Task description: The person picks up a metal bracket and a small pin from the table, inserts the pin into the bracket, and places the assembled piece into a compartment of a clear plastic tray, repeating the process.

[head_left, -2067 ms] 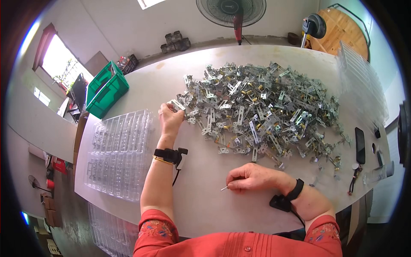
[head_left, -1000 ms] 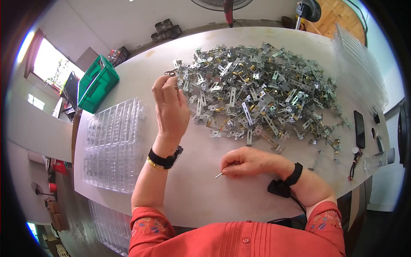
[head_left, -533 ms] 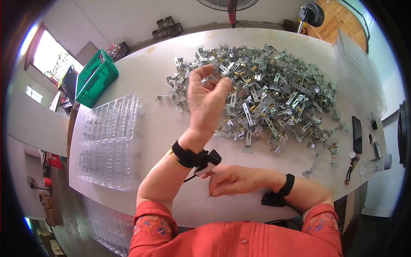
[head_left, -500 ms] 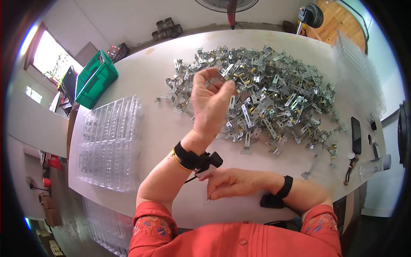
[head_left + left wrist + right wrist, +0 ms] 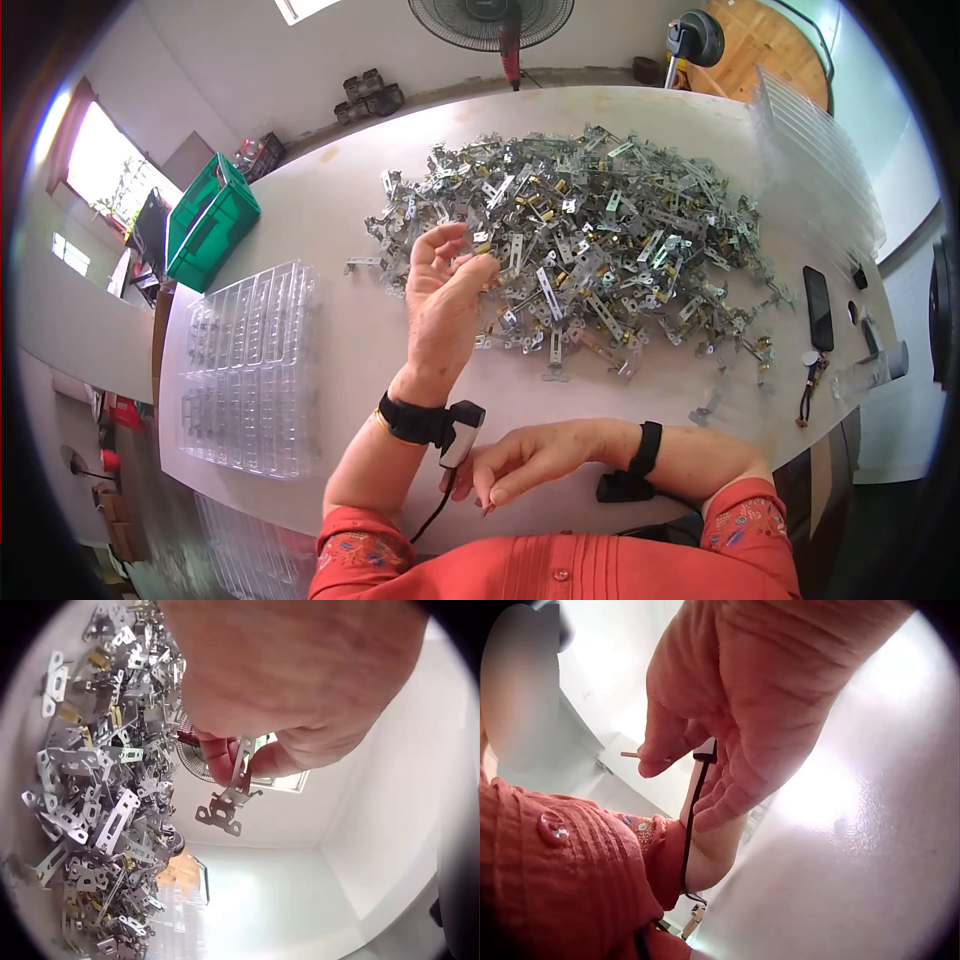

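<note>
Over the left part of a big heap of metal brackets (image 5: 600, 250), my left hand (image 5: 440, 310) is raised with bent fingers. In the left wrist view it pinches one slotted metal bracket (image 5: 225, 806), whose wide end with two holed ears hangs below the fingertips. My right hand (image 5: 530, 460) is close to the near table edge, just beside the left wrist's camera. Between its thumb and fingers it pinches a thin metal pin (image 5: 629, 754), mostly hidden, with only a short end sticking out.
Clear plastic trays (image 5: 250, 370) filled with small parts lie at the left, near a green crate (image 5: 212, 225). More clear trays (image 5: 815, 160) are stacked at the far right. A phone (image 5: 818, 308) and a clear bottle (image 5: 868, 372) rest on the right side.
My left hand has gone from the heap's left edge, holding the bracket, and swung rightward over the heap. My right hand has moved left with the pin, toward the left wrist.
</note>
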The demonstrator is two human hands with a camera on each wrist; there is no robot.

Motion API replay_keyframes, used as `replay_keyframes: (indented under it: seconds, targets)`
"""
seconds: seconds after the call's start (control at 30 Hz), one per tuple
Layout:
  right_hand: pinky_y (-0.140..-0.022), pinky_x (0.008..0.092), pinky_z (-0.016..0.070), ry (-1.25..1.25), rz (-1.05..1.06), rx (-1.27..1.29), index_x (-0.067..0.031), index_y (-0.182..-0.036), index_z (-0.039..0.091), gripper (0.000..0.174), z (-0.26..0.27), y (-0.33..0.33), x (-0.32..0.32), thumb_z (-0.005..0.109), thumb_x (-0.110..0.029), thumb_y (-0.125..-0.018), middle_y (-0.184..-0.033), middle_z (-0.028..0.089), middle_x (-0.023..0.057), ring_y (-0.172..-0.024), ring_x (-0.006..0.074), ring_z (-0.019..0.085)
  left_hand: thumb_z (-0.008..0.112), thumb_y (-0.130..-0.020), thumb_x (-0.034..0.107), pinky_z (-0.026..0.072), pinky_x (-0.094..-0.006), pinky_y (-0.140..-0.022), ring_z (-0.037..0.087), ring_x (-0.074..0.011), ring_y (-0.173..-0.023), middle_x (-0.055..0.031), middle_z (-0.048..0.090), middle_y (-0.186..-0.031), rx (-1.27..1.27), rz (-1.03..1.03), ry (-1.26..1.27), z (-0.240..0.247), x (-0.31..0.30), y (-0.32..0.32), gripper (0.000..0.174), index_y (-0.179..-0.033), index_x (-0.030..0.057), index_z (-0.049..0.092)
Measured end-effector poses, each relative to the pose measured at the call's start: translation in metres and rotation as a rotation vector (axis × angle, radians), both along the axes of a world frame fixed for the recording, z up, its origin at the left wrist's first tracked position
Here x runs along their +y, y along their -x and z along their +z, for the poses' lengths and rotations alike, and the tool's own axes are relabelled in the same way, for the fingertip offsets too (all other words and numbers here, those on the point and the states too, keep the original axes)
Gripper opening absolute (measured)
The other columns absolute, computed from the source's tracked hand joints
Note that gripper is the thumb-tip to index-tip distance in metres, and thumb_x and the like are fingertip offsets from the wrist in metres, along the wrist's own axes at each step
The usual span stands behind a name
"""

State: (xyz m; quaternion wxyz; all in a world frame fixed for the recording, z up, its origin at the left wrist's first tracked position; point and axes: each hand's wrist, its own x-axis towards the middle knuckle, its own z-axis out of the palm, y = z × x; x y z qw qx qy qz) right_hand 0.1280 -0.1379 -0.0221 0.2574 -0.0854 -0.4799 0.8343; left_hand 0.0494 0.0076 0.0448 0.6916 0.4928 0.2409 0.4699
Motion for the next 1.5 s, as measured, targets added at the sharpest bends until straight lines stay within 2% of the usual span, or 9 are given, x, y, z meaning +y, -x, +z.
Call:
replay_keyframes:
  seconds: [0.07,0.13,0.33,0.47,0.53,0.67,0.73,0.93,1.5]
  targets:
    - [-0.109,0.0375,0.0393,0.018,0.043,-0.012,-0.0061,-0.1,0.068,0.012,-0.001,0.003,0.0,0.065,-0.018,-0.1,-0.141,0.049,0.0153,-0.133,0.0224,0.048,0.061,-0.089,-0.008,0.0508,-0.028,-0.086,0.06,-0.0131,-0.092,-0.0067,0.055,-0.111,-0.175,-0.034,0.099,-0.009,0.001,0.009,0.043,-0.129,0.0022,0.049]
    - [-0.107,0.035,0.0401,-0.086,0.054,-0.088,-0.0059,-0.101,0.068,0.013,0.002,0.005,0.002,0.064,-0.018,-0.1,-0.14,0.05,0.0149,-0.129,0.0199,0.051,0.059,-0.089,-0.008,0.0516,-0.0295,-0.088,0.06,-0.0144,-0.093,-0.0084,0.057,-0.112,-0.113,-0.029,0.101,-0.012,0.004,0.015,0.042,-0.129,0.0021,0.05]
    - [-0.102,0.032,0.0421,-0.054,-0.045,-0.176,-0.0048,-0.1,0.067,0.014,0.007,-0.001,0.001,0.062,-0.018,-0.101,-0.132,0.055,0.0122,-0.121,0.0146,0.053,0.054,-0.088,-0.01,0.0519,-0.0308,-0.086,0.063,-0.0198,-0.097,-0.0207,0.057,-0.13,-0.304,-0.32,0.275,-0.034,0.022,0.022,0.04,-0.125,0.0021,0.051]
    - [-0.093,0.0291,0.0465,-0.078,0.006,-0.245,-0.0043,-0.101,0.066,0.013,0.018,-0.01,0.004,0.062,-0.016,-0.101,-0.116,0.064,0.007,-0.108,0.011,0.058,0.052,-0.088,-0.004,0.05,-0.0283,-0.076,0.062,-0.0168,-0.081,-0.0233,0.061,-0.124,-0.233,-0.301,0.347,-0.041,0.018,0.031,0.036,-0.123,0.0045,0.054]
    - [-0.08,0.0259,0.049,-0.098,-0.169,-0.316,-0.0046,-0.097,0.065,0.015,0.034,-0.016,0.003,0.061,-0.018,-0.101,-0.09,0.063,-0.0015,-0.088,0.0088,0.06,0.054,-0.089,-0.005,0.0501,-0.0277,-0.077,0.059,-0.0132,-0.082,-0.0208,0.062,-0.122,-0.242,-0.311,0.339,-0.044,0.017,0.034,0.031,-0.119,0.0062,0.056]
    - [-0.074,0.0246,0.0498,-0.044,-0.325,-0.301,-0.0047,-0.103,0.064,0.012,0.053,-0.025,0.007,0.059,-0.015,-0.102,-0.085,0.062,-0.0013,-0.081,0.0078,0.061,0.059,-0.093,0.001,0.0464,-0.0236,-0.064,0.057,-0.0103,-0.072,-0.0188,0.066,-0.115,-0.295,-0.415,0.362,-0.056,0.022,0.035,0.021,-0.113,0.0068,0.058]
    - [-0.067,0.0234,0.0489,-0.06,-0.709,-0.315,-0.004,-0.107,0.062,0.013,0.065,-0.033,0.011,0.056,-0.015,-0.104,-0.079,0.061,-0.0004,-0.072,0.0069,0.059,0.061,-0.094,0.004,0.0446,-0.0225,-0.059,0.056,-0.0095,-0.068,-0.018,0.067,-0.111,-0.313,-0.452,0.331,-0.057,0.024,0.035,0.017,-0.111,0.0069,0.059]
    - [-0.056,0.0212,0.0451,-0.12,-1.176,-0.445,-0.0032,-0.104,0.06,0.015,0.063,-0.048,0.028,0.053,-0.016,-0.105,-0.07,0.058,-0.0009,-0.06,0.0057,0.054,0.065,-0.097,0.01,0.0394,-0.0215,-0.051,0.052,-0.0077,-0.06,-0.0105,0.069,-0.101,-0.228,-0.445,0.284,-0.058,0.025,0.036,0.012,-0.107,0.0076,0.061]
    - [-0.058,0.0216,0.045,-0.113,-1.237,-0.623,-0.004,-0.113,0.055,0.017,0.057,-0.052,0.02,0.057,-0.018,-0.103,-0.072,0.06,-0.0009,-0.062,0.0042,0.054,0.068,-0.093,0.004,0.0402,-0.0198,-0.052,0.051,-0.0048,-0.063,-0.002,0.065,-0.091,0.094,-0.478,0.024,-0.046,0.013,0.035,0.008,-0.1,0.0053,0.065]
